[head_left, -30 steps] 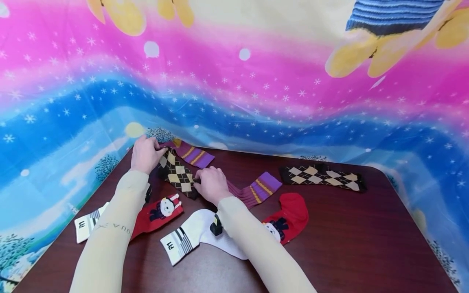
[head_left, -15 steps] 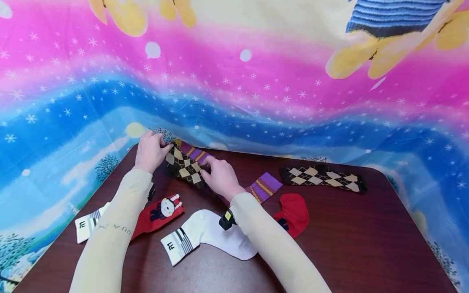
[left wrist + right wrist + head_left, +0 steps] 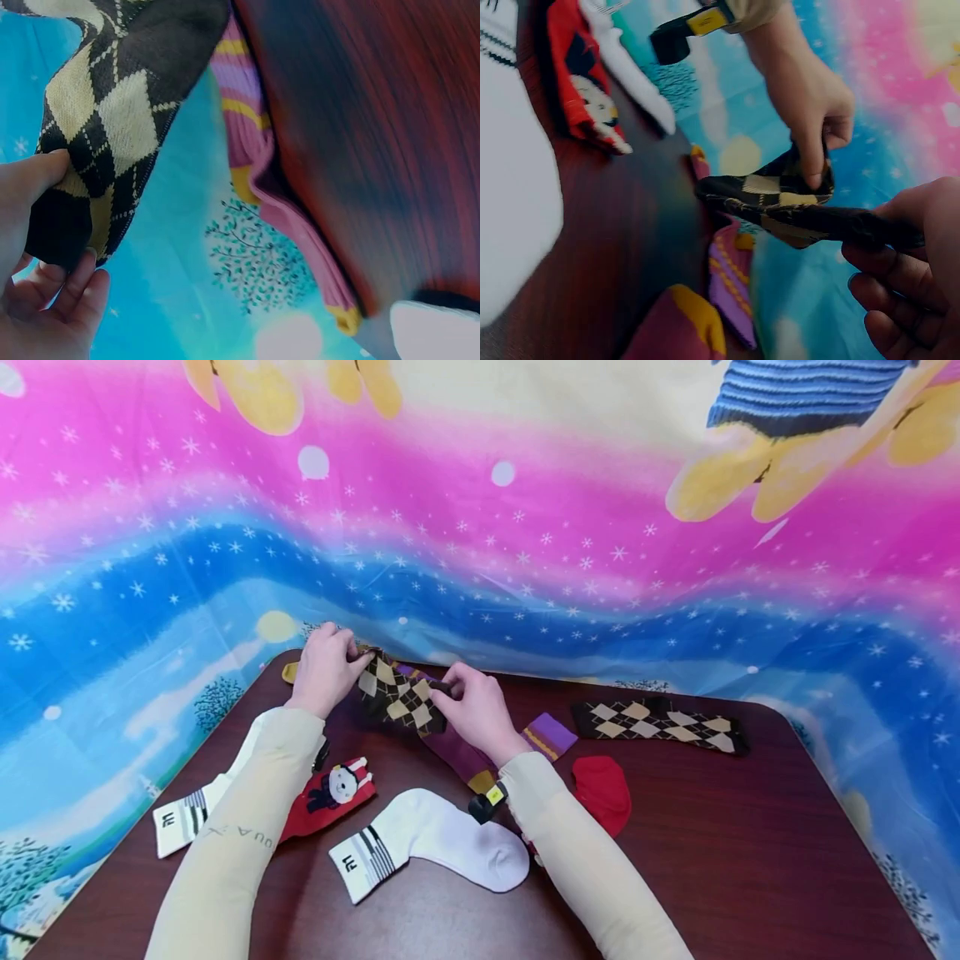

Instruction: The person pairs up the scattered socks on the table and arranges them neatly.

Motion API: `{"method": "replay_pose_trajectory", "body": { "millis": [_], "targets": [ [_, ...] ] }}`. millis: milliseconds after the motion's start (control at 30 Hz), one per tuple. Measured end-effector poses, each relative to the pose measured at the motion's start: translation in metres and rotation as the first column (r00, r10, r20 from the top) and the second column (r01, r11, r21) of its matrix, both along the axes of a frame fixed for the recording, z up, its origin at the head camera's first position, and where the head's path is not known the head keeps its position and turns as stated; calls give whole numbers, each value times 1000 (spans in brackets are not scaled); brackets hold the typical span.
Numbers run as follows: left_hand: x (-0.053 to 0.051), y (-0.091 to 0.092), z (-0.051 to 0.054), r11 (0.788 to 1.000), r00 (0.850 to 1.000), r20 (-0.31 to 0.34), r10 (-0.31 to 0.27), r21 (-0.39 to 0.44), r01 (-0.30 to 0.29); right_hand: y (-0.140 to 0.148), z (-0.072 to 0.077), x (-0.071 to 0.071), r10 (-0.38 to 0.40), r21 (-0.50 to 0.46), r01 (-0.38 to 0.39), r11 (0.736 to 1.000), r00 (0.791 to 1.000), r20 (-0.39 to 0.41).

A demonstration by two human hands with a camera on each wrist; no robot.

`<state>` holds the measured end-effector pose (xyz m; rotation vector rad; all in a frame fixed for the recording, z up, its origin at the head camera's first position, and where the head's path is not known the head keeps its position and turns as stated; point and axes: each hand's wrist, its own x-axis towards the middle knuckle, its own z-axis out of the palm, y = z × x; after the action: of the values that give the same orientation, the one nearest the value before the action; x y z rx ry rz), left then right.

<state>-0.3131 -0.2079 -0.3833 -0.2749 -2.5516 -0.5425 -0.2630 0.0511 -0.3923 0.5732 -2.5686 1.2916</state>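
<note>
A dark brown argyle sock with beige and grey diamonds (image 3: 401, 693) hangs above the table, stretched between both hands. My left hand (image 3: 326, 668) pinches its left end, thumb on one side and fingers on the other, as the left wrist view shows. At the opposite end, my right hand (image 3: 480, 710) grips the sock between thumb and fingers. Behind and below it lies a purple sock with yellow stripes (image 3: 244, 112), partly covered in the head view. A second purple sock (image 3: 551, 735) passes under my right hand, its middle hidden.
A matching argyle sock (image 3: 660, 724) lies flat at the back right. Nearer are a white sock (image 3: 427, 835), another white sock (image 3: 180, 818) at left, and two red socks (image 3: 341, 789), (image 3: 602, 793), partly behind the forearms. A printed cloth (image 3: 480, 543) borders the dark table (image 3: 750, 843).
Both hands have moved right, raising the argyle sock off the table. The right hand has shifted its hold at the sock's right end. More of the purple socks beneath now shows.
</note>
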Motion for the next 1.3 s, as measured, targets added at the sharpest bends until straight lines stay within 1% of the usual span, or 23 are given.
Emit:
{"method": "replay_pose_trajectory", "body": {
  "millis": [133, 333, 567, 700, 800, 900, 1000, 1133, 1200, 1300],
  "targets": [
    [2, 8, 2, 1000, 1000, -6, -26, -11, 26, 9, 8, 0, -12, -67, 11, 998, 1000, -16],
    [7, 21, 2, 997, 997, -34, -73, -25, 73, 23, 21, 0, -43, -66, 38, 997, 996, -77],
    [14, 34, -4, 992, 990, -61, -128, 1, 128, 42, 30, 1, -63, -86, 53, 995, 991, -119],
    [16, 41, -7, 990, 988, -64, -140, 22, 141, 50, 36, 3, -84, -119, 70, 990, 989, -124],
    [17, 45, -9, 989, 989, -54, -138, 40, 140, 54, 41, 5, -92, -144, 73, 987, 988, -126],
    [20, 50, -11, 989, 990, -30, -135, 53, 136, 56, 46, 7, -96, -168, 70, 983, 983, -154],
    [23, 54, -12, 987, 990, -3, -142, 72, 142, 58, 52, 8, -124, -199, 81, 977, 969, -214],
    [25, 61, -15, 983, 987, 21, -160, 91, 157, 61, 60, 8, -177, -279, 95, 956, 942, -285],
    [25, 65, -16, 981, 985, 24, -170, 97, 167, 62, 64, 9, -191, -316, 94, 944, 937, -293],
    [27, 70, -18, 977, 981, 28, -190, 106, 186, 64, 70, 12, -198, -350, 94, 932, 941, -273]
  ]
}}
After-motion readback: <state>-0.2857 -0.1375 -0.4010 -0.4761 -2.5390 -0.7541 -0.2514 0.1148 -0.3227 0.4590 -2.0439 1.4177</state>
